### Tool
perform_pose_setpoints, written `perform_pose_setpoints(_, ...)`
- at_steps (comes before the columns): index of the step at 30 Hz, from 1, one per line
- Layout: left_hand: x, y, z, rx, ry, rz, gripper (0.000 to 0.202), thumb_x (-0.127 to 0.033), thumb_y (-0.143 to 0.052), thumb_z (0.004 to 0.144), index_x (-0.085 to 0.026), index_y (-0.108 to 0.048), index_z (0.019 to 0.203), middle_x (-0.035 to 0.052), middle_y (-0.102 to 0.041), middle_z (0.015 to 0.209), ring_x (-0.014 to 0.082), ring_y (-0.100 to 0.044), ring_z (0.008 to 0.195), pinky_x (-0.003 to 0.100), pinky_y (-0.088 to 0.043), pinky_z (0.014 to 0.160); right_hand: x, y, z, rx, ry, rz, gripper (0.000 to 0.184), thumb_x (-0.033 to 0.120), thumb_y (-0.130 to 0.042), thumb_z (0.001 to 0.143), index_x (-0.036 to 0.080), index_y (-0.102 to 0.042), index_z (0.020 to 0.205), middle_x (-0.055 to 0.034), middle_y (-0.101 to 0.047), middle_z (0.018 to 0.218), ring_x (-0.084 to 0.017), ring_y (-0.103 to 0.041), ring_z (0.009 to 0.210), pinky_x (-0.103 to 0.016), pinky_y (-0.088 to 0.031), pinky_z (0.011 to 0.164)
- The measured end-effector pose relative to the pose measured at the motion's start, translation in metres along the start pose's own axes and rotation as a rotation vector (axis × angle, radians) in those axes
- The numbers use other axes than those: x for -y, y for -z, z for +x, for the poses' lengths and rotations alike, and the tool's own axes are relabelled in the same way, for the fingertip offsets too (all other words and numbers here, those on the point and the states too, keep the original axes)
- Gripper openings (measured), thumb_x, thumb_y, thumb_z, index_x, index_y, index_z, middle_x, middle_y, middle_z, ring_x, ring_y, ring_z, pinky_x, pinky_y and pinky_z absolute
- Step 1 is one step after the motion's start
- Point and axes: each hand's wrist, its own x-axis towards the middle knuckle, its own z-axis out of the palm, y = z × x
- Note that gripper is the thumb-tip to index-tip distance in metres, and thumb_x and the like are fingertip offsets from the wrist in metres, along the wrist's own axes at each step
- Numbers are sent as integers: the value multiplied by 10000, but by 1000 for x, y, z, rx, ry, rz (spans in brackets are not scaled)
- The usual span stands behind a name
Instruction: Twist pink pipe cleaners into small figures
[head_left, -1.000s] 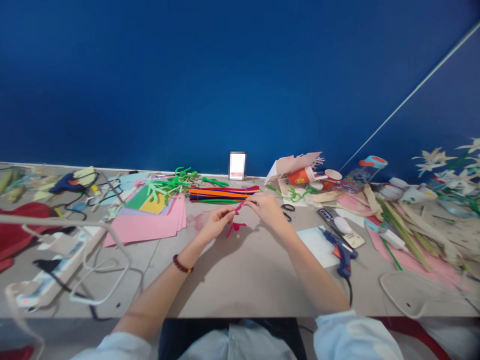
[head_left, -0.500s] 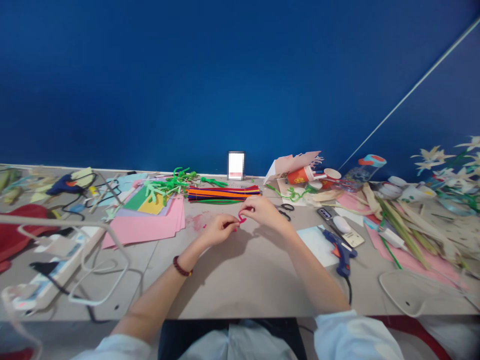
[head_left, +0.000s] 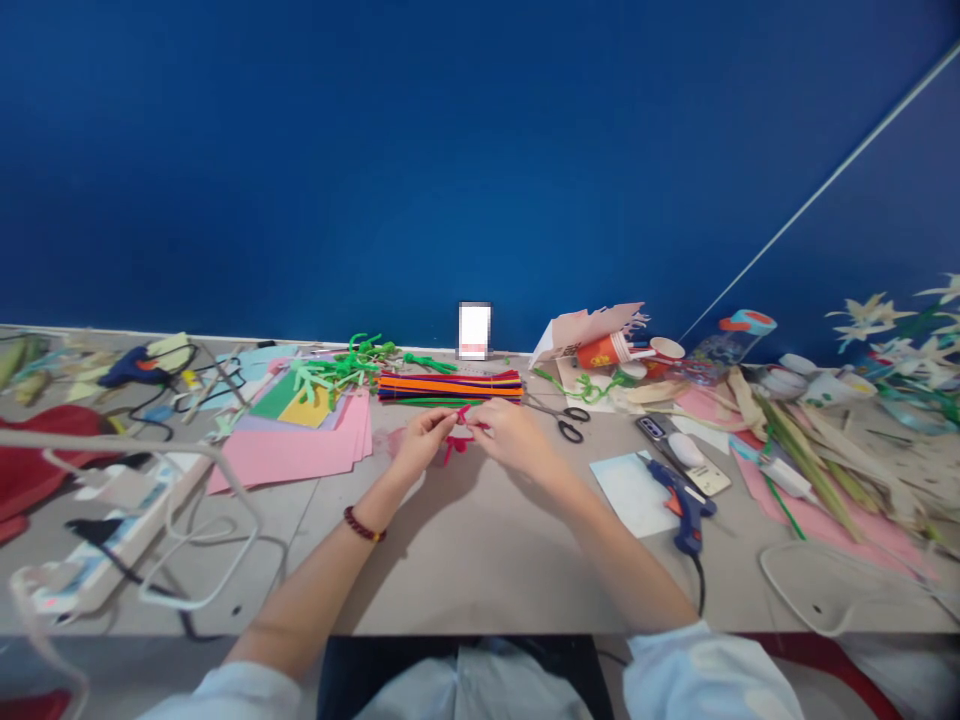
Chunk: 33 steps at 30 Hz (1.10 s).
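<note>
A short bright pink pipe cleaner is pinched between my left hand and my right hand, whose fingertips almost meet over the table. The fingers of both hands are closed and hide part of it. Just below my fingertips show more pink pieces; whether they join the held one I cannot tell. Behind my hands lies a bundle of pipe cleaners in orange, purple, red and other colours. Black-handled scissors rest to the right of my right hand.
Pink paper sheets and green pipe cleaner shapes lie left. On the right are a blue glue gun, a phone and a red paper cup. A white power strip with cables occupies the left side.
Both hands have shifted slightly up and to the left, bringing their fingertips closer together. Pink pieces below the fingers and more of the scissors now show.
</note>
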Motion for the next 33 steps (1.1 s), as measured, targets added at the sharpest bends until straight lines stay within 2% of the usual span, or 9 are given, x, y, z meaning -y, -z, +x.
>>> perform_pose_setpoints(2, -4, 0, -2, 9, 9, -63, 329, -478, -683, 667, -154, -642, 706, -42, -429, 491, 83, -343, 485, 216, -283, 484, -4, 0, 1, -19, -37, 86, 225, 168, -478, 880, 164, -695, 820, -74, -680, 840, -155, -570, 820, -239, -369, 689)
perform_pose_setpoints(4, -7, 1, -4, 52, 8, -86, 338, -484, -677, 677, -149, -637, 697, -39, -433, 503, 79, -336, 490, 218, -288, 492, -10, 0, 3, -39, -87, 169, 215, 146, -498, 855, 175, -708, 819, -62, -697, 850, -147, -587, 793, -230, -375, 673)
perform_pose_setpoints(7, -13, 2, -9, 193, 13, -27, 338, -479, -649, 716, -142, -639, 696, -20, -480, 553, 82, -356, 509, 219, -298, 502, -20, 1, 5, -36, -124, 276, 193, 132, -536, 818, 173, -724, 813, -51, -714, 833, -140, -606, 754, -226, -389, 662)
perform_pose_setpoints(12, -20, -1, -15, 514, -12, 169, 324, -432, -582, 785, -134, -660, 687, 27, -577, 621, 115, -457, 576, 228, -352, 554, -37, 4, 7, 103, -15, 393, 153, 158, -582, 797, 174, -732, 774, -30, -717, 787, -125, -615, 731, -207, -400, 658)
perform_pose_setpoints(15, -16, -6, -16, 577, -36, 276, 294, -378, -549, 808, -133, -673, 703, 44, -613, 639, 131, -492, 590, 233, -358, 565, -39, 6, 5, 172, 46, 255, 147, 176, -600, 790, 182, -729, 722, -21, -702, 739, -125, -591, 700, -212, -366, 618)
perform_pose_setpoints(20, -6, -10, -18, 491, -58, 468, 253, -297, -523, 798, -138, -667, 664, 36, -608, 582, 125, -475, 517, 222, -302, 499, -19, 8, 0, 200, 49, -94, 175, 142, -569, 800, 166, -717, 711, -68, -682, 744, -165, -572, 756, -245, -311, 577)
perform_pose_setpoints(26, -4, -11, -17, 292, -113, 590, 208, -233, -517, 759, -155, -640, 610, 3, -558, 513, 114, -429, 473, 226, -254, 482, 11, 12, -3, 234, 42, -280, 184, 133, -534, 837, 114, -696, 753, -136, -664, 754, -218, -573, 777, -284, -349, 623)
perform_pose_setpoints(29, -4, -10, -13, 182, -104, 482, 193, -245, -526, 754, -158, -645, 629, -1, -562, 532, 118, -454, 509, 222, -290, 504, 16, 8, -5, 203, 17, -290, 201, 127, -502, 859, 116, -694, 802, -138, -670, 781, -211, -576, 765, -277, -361, 641)
perform_pose_setpoints(33, -5, -9, -8, 89, -47, 168, 262, -400, -588, 739, -149, -635, 679, 13, -580, 604, 126, -493, 553, 231, -355, 535, 17, 2, -7, 147, -13, -272, 223, 134, -464, 880, 119, -682, 835, -133, -676, 815, -211, -586, 782, -271, -361, 647)
